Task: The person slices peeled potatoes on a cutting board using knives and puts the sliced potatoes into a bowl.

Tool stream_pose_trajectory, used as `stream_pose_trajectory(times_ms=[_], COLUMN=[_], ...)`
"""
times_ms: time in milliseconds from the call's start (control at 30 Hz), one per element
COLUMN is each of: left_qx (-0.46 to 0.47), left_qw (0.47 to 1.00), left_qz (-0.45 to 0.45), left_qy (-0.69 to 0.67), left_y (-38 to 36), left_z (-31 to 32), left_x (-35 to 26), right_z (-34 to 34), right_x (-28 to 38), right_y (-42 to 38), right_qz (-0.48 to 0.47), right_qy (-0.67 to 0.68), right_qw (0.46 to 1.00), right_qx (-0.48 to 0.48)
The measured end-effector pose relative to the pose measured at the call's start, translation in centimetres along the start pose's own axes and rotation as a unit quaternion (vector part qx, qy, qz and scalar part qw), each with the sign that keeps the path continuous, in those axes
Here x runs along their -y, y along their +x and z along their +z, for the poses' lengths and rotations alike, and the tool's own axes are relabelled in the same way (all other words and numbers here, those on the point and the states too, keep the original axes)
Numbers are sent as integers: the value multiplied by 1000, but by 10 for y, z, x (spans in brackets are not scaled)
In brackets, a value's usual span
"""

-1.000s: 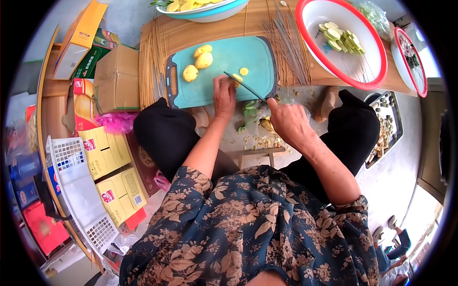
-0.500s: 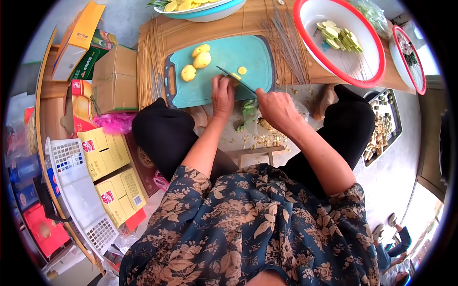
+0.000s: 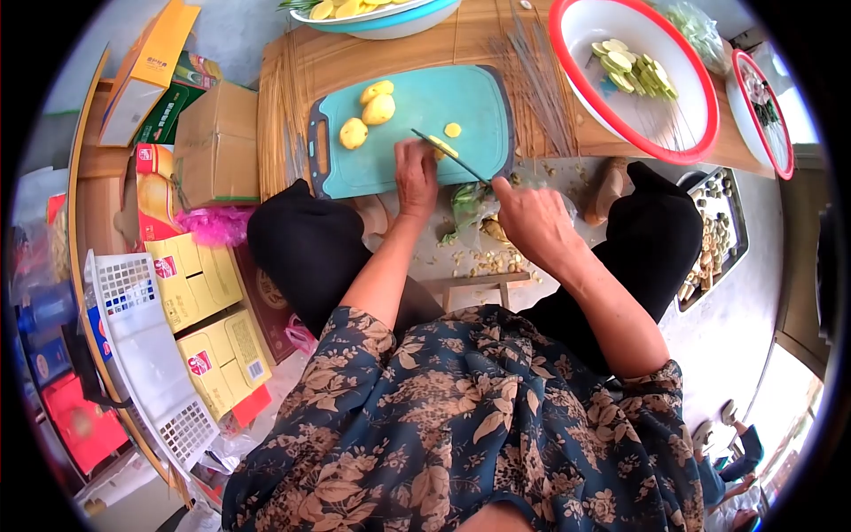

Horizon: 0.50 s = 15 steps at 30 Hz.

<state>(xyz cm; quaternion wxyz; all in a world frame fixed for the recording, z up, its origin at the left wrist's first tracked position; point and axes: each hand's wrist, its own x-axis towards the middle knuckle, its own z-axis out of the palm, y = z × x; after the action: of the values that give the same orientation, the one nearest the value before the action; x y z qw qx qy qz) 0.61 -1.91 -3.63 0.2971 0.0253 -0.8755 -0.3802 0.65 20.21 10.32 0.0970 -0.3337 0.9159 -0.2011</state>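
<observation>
On the teal cutting board (image 3: 408, 97) my left hand (image 3: 415, 177) has its fingers bent round a yellow potato piece (image 3: 439, 152), mostly hidden by hand and blade. My right hand (image 3: 536, 217) grips the handle of a knife (image 3: 459, 161), its blade slanting over the board against the piece. One round slice (image 3: 452, 129) lies just beyond the blade. Several peeled potatoes (image 3: 378, 109) rest at the board's left part.
Bundles of skewers (image 3: 541, 84) flank the board. A red-rimmed bowl (image 3: 714, 106) of green slices stands right, a blue-rimmed bowl (image 3: 399, 24) at the back. Cartons (image 3: 213, 146) are at left, a tray (image 3: 743, 222) lower right. Another person (image 3: 731, 470) is at lower right.
My right hand has moved slightly right and toward me, drawing the knife back along the piece. My left hand stays at nearly the same spot.
</observation>
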Motion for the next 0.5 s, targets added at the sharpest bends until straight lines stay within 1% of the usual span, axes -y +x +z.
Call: stream_pose_trajectory(times_ms=[233,367,500], left_qx=[-11,-5,-9], left_qw=[1000,1000,1000], left_qz=[7,-11,-3], left_qy=[-6,-17,-9], left_y=[1,0,0], left_z=[-1,-1,-1], left_x=[-3,-3,-1], right_z=[1,-1,5], right_x=[-2,1,1], right_y=[-2,0,9], right_qz=[7,9,11], right_qy=[-6,-2,-8], right_qw=[1000,1000,1000], right_qx=[20,17,15])
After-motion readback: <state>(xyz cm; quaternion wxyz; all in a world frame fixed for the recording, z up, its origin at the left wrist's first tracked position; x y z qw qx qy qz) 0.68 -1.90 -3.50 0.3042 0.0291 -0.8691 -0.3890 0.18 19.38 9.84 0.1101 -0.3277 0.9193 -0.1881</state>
